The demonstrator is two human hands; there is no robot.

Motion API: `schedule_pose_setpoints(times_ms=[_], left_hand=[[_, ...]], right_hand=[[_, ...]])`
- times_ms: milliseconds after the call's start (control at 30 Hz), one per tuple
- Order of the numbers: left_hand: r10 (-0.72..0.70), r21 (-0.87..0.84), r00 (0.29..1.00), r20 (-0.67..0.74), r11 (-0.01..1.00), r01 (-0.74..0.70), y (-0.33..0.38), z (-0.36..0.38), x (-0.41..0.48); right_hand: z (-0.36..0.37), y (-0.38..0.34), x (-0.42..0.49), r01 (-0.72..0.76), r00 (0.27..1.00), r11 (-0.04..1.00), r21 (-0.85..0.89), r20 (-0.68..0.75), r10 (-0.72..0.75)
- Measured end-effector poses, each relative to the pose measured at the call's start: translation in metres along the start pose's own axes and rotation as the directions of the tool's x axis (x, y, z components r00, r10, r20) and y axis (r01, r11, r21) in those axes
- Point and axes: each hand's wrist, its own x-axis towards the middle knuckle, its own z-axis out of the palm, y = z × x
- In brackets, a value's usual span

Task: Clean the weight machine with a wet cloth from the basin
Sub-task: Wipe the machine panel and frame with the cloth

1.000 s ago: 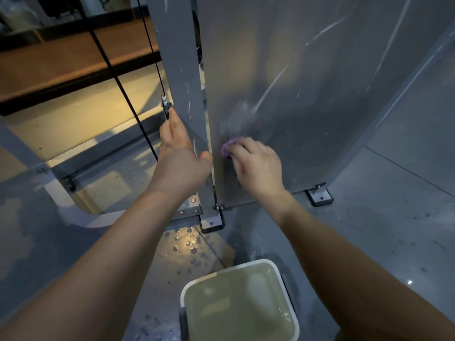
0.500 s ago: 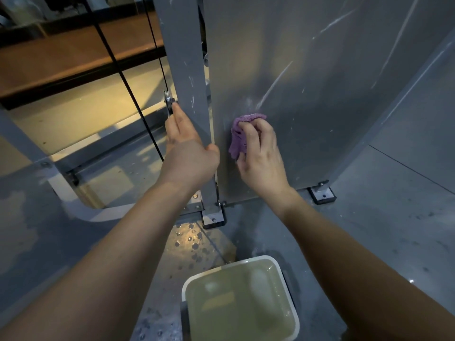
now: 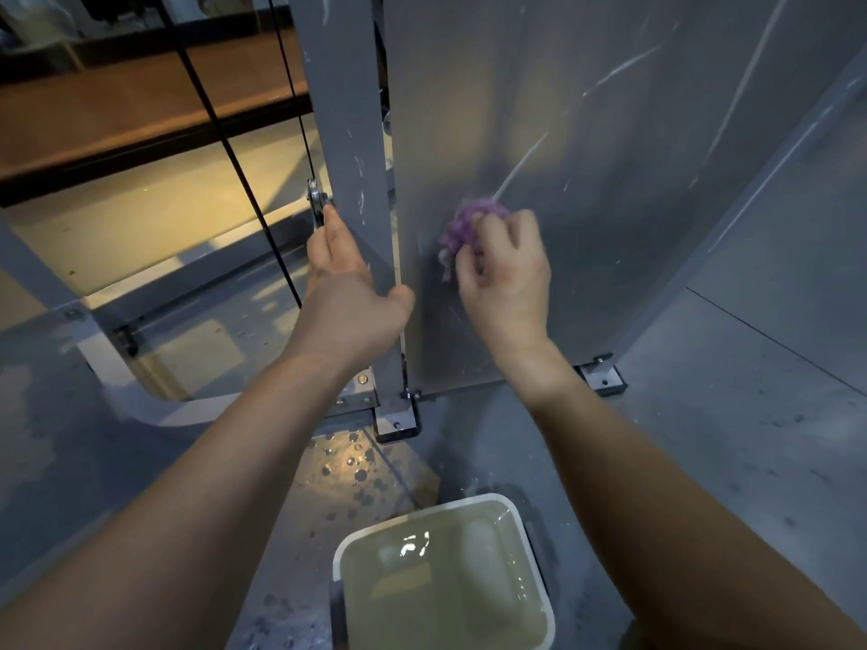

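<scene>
Where the grey upright post (image 3: 347, 133) of the weight machine (image 3: 563, 86) runs down the middle of the view, we take it as our reference. The grey floor (image 3: 750, 462) spreads below and to both sides of the post, with dark water drops (image 3: 354, 466) just below its foot. Right of the post, touching its edge, stands the machine's big flat grey panel (image 3: 633, 180), scuffed with pale streaks. Below the post, nearer to us, sits the white basin (image 3: 422, 515), holding cloudy yellowish water; it is well apart from both hands. Left of the post two black cables (image 3: 221, 133) run up at a slant. The left hand (image 3: 349, 297) grips the post low down: fingers wrapped round its left edge, thumb hooked on the right edge, nothing else held. The right hand (image 3: 509, 279) is just right of the post, against the panel, fingers curled and bunching the purple cloth (image 3: 462, 225). The cloth sits under and ahead of the fingertips, pressed between them and the panel; most of it sticks out above and to the post side of the fingers (image 3: 497, 232), a pale corner hanging beneath. Motion blur on that hand, so finger detail is soft. A small metal pulley (image 3: 315, 201) is fixed at the post's left edge, just beside the left fingertips. Black foot bracket (image 3: 396, 422) at the post's base; a second bracket (image 3: 603, 372) at the panel's far corner, right of the post.
</scene>
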Motion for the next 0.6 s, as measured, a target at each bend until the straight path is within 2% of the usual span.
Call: schedule_pose_setpoints(times_ms=[67,133,167,267,300,333,433,467,533,600], left_hand=[[0.002,-0.015,1.0,-0.01,1.0,-0.002,0.002,0.001,-0.001],[0.004,-0.035,1.0,-0.024,0.999,-0.005,0.004,0.001,-0.001],[0.002,-0.041,1.0,-0.025,0.999,-0.003,0.004,0.001,-0.001],[0.0,-0.032,1.0,-0.005,0.999,0.0,-0.002,0.001,0.001],[0.003,-0.031,1.0,0.0,1.0,-0.003,-0.003,0.001,0.001],[0.003,-0.029,1.0,0.006,1.0,-0.003,-0.004,0.0,0.001],[-0.011,-0.007,1.0,0.004,1.0,0.011,0.0,0.002,0.0],[-0.013,-0.003,1.0,0.0,1.0,0.013,0.002,0.003,-0.001],[-0.014,0.009,1.0,-0.002,1.0,0.014,0.003,0.004,-0.001],[-0.025,0.02,1.0,0.003,0.999,0.025,0.003,0.006,0.0]], right_hand=[[0.009,-0.001,-0.023,0.063,0.981,0.997,-0.044,0.187,-0.054],[0.006,0.003,-0.022,0.06,0.964,0.997,-0.037,0.26,-0.049],[0.002,0.003,-0.013,0.038,0.975,0.999,-0.014,0.219,-0.034],[-0.007,-0.006,0.02,-0.02,0.999,0.995,0.096,-0.03,0.023],[-0.006,-0.009,0.023,-0.015,0.998,0.992,0.122,-0.065,0.023],[-0.003,-0.01,0.019,-0.001,0.999,0.993,0.12,-0.049,0.007],[0.004,-0.003,-0.01,0.045,0.982,0.999,0.027,0.18,-0.049],[0.002,0.0,-0.013,0.042,0.976,0.999,0.018,0.215,-0.045],[-0.002,-0.003,-0.001,0.011,0.989,0.999,0.047,0.147,-0.018],[-0.006,-0.016,0.02,0.009,1.0,0.995,0.104,-0.007,-0.008]])
